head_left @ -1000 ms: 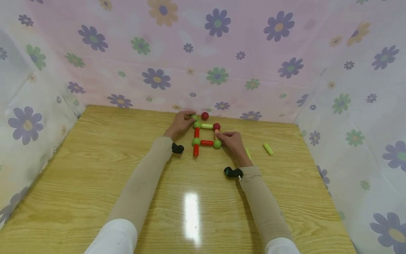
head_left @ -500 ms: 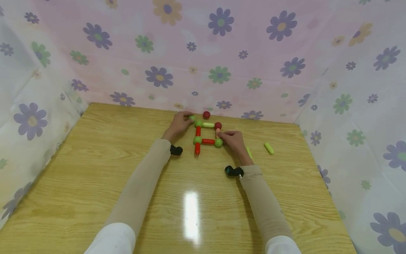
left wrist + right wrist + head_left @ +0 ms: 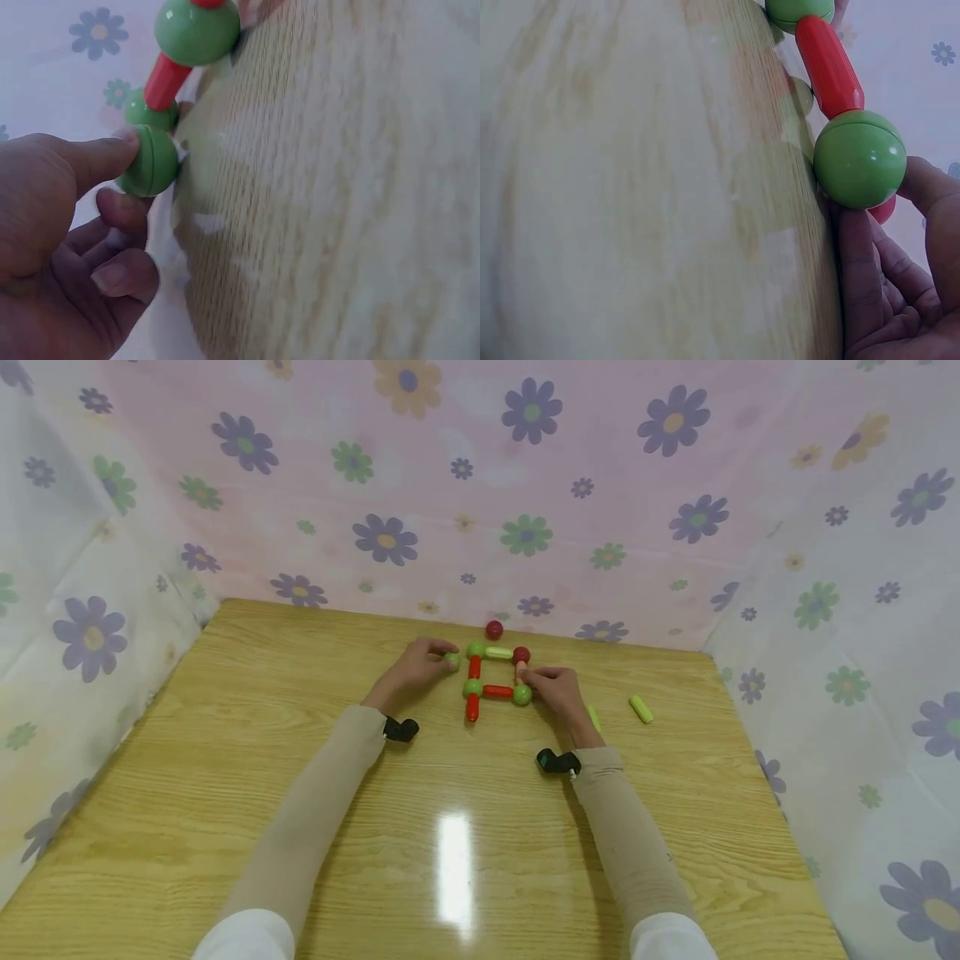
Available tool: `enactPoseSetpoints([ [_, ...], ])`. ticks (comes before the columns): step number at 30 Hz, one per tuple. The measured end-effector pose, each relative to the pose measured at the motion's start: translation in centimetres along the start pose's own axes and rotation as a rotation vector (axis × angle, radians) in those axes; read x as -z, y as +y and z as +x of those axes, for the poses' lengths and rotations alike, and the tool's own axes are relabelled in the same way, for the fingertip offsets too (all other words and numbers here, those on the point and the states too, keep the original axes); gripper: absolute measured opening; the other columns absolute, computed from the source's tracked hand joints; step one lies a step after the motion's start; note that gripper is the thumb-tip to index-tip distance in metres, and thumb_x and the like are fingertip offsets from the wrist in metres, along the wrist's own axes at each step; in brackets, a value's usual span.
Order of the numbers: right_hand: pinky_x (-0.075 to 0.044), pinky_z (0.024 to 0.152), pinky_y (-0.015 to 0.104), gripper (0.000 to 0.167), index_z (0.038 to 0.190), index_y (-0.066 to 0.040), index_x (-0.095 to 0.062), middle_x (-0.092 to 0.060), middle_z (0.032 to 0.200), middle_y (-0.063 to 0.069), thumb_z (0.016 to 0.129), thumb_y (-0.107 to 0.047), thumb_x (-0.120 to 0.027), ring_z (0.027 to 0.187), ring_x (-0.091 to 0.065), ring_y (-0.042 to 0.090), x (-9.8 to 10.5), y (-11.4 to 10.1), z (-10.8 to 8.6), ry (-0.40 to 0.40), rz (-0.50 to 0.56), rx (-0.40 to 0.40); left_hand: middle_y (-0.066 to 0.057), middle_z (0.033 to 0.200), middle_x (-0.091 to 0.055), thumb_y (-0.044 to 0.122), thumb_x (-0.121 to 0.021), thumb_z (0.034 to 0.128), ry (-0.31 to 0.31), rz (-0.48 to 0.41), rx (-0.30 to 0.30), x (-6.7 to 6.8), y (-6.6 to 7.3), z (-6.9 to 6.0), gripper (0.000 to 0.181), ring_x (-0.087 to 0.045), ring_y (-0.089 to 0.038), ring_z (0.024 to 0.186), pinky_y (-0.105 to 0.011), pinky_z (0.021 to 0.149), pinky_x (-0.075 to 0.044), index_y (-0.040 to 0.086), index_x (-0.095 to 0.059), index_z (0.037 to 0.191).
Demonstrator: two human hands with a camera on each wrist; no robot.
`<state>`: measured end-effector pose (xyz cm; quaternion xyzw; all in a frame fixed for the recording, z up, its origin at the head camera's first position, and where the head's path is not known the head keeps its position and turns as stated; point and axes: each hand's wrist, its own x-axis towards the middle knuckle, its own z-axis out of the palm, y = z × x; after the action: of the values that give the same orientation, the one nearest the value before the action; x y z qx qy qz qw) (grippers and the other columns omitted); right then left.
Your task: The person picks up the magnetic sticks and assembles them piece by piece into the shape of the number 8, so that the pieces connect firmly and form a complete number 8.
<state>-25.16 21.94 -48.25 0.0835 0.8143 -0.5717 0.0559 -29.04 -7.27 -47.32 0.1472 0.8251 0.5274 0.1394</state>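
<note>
The left hand [image 3: 414, 668] pinches a loose green ball [image 3: 452, 662] at the left of a square of rods and balls. In the left wrist view, thumb and a finger hold that ball [image 3: 150, 161]. The square has green balls at three corners, a dark red ball [image 3: 521, 654] at the back right, a yellow-green rod [image 3: 498, 652] at the back and red rods at the left and front [image 3: 498, 692]. Another red rod [image 3: 472, 707] points toward the person. The right hand [image 3: 558, 693] pinches the pink rod [image 3: 521, 669] on the right side, beside the front-right green ball [image 3: 860, 159].
A loose dark red ball [image 3: 494, 629] lies behind the square near the flowered cloth. Right of it lie two yellow-green rods, one [image 3: 641, 708] apart and one [image 3: 594, 718] partly behind the right wrist. Flowered cloth [image 3: 480, 527] stands along the table's back and sides.
The left hand has moved the green ball a little toward the person and away from the square's back-left corner. The right hand keeps its grip on the pink rod. The head view has shifted slightly.
</note>
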Motion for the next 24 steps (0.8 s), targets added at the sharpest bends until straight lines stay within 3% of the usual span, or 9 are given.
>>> enactPoseSetpoints([
  [4, -0.054, 0.076, 0.019, 0.052, 0.121, 0.002, -0.072, -0.071, 0.11, 0.014, 0.092, -0.041, -0.076, 0.085, -0.066, 0.007, 0.1, 0.1, 0.0, -0.005, 0.0, 0.004, -0.018, 0.139, -0.058, 0.017, -0.06, 0.1038, -0.028, 0.063, -0.06, -0.1, -0.2, -0.7, 0.036, -0.051, -0.035, 0.135, -0.048, 0.114, -0.039, 0.0, -0.061, 0.136],
  [9, -0.055, 0.075, 0.019, 0.054, 0.121, 0.002, -0.072, -0.072, 0.105, 0.01, 0.091, -0.042, -0.076, 0.083, -0.066, 0.005, 0.0, 0.3, 0.1, -0.006, 0.007, -0.003, -0.02, 0.143, -0.056, 0.016, -0.055, 0.1061, -0.037, 0.079, -0.094, -0.1, -0.7, -1.6, 0.037, -0.052, -0.034, 0.133, -0.046, 0.11, -0.042, -0.001, -0.058, 0.138],
  [11, -0.055, 0.075, 0.019, 0.053, 0.121, 0.002, -0.072, -0.072, 0.104, 0.009, 0.091, -0.042, -0.076, 0.083, -0.066, 0.005, 0.0, 0.3, 0.1, -0.007, 0.01, -0.007, -0.021, 0.142, -0.056, 0.017, -0.053, 0.1071, -0.034, 0.068, -0.091, -0.1, -0.8, -2.0, 0.036, -0.058, -0.032, 0.122, -0.042, 0.101, -0.048, 0.001, -0.057, 0.139],
  [13, -0.054, 0.075, 0.018, 0.053, 0.121, 0.002, -0.072, -0.071, 0.104, 0.009, 0.091, -0.041, -0.076, 0.083, -0.066, 0.005, 0.0, 0.2, 0.1, -0.005, 0.008, -0.01, -0.022, 0.136, -0.058, 0.019, -0.051, 0.1081, -0.04, 0.05, -0.082, -0.1, -0.7, -2.4, 0.037, -0.062, -0.028, 0.1, -0.037, 0.085, -0.051, 0.002, -0.057, 0.141],
  [16, -0.054, 0.074, 0.018, 0.052, 0.122, 0.003, -0.072, -0.071, 0.105, 0.009, 0.092, -0.04, -0.076, 0.083, -0.065, 0.005, 0.0, 0.1, -0.1, -0.004, 0.008, -0.012, -0.021, 0.121, -0.062, 0.021, -0.049, 0.1091, -0.056, 0.008, -0.056, -0.2, -0.5, -3.1, 0.038, -0.057, -0.021, 0.073, -0.029, 0.066, -0.049, 0.002, -0.057, 0.141],
  [18, -0.054, 0.074, 0.018, 0.051, 0.122, 0.003, -0.072, -0.07, 0.105, 0.009, 0.093, -0.039, -0.075, 0.083, -0.065, 0.005, 0.0, -0.1, -0.2, -0.001, 0.006, -0.013, -0.019, 0.11, -0.063, 0.023, -0.05, 0.1091, -0.067, -0.023, -0.036, -0.4, -0.3, -3.6, 0.038, -0.054, -0.018, 0.064, -0.028, 0.06, -0.047, 0.001, -0.058, 0.139],
  [24, -0.054, 0.073, 0.018, 0.05, 0.122, 0.003, -0.071, -0.07, 0.107, 0.011, 0.093, -0.038, -0.074, 0.084, -0.064, 0.007, -0.2, -0.5, -0.3, 0.005, 0.009, -0.02, -0.01, 0.09, -0.061, 0.027, -0.055, 0.1072, -0.082, -0.115, 0.01, -1.2, -0.4, -4.8, 0.036, -0.055, -0.014, 0.062, -0.026, 0.057, -0.047, 0.002, -0.061, 0.132],
])
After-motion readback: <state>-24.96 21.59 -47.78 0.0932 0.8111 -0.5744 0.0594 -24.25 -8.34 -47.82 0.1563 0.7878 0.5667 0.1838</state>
